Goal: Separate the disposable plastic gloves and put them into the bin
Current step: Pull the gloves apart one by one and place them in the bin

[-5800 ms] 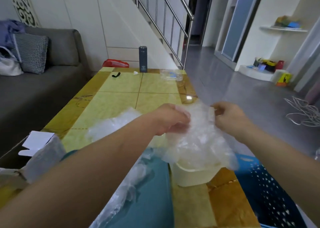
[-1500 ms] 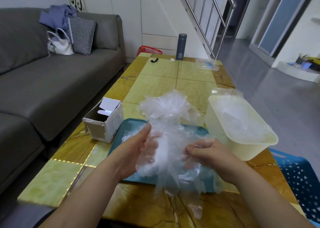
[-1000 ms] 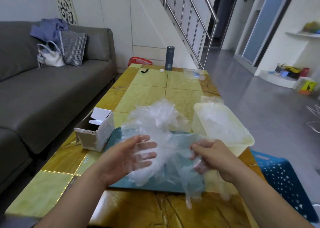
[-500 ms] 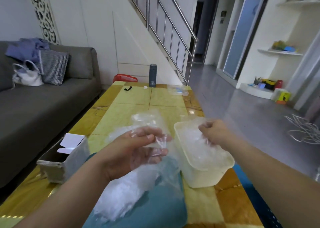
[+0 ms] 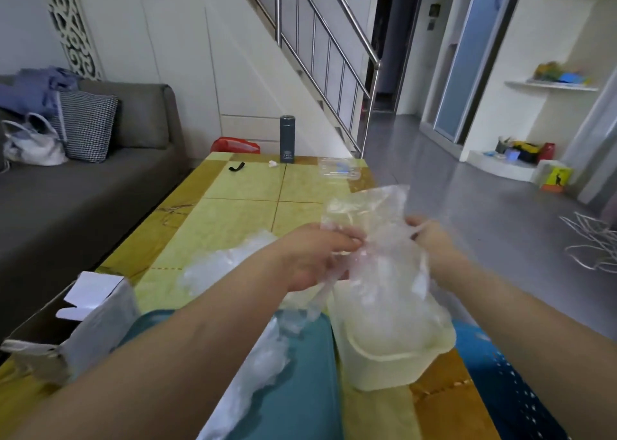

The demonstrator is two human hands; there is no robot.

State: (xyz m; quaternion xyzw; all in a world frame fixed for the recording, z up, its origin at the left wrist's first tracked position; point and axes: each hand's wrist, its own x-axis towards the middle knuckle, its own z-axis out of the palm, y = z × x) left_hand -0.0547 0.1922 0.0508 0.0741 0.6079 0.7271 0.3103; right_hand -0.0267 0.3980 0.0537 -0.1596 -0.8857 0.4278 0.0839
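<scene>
Over the bin, both hands now meet; half a second ago the left hand was off at 9 o'clock. Its fingers and the right hand pinch one clear glove. One pile of gloves lies on one teal tray, at 9 o'clock from the one bin. One box sits on the surface at 8 o'clock.

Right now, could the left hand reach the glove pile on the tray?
Probably yes, once it lets go. The left hand and the right hand both grip one glove over the bin. The pile lies on the tray just under the left forearm, and nothing stands between.
</scene>
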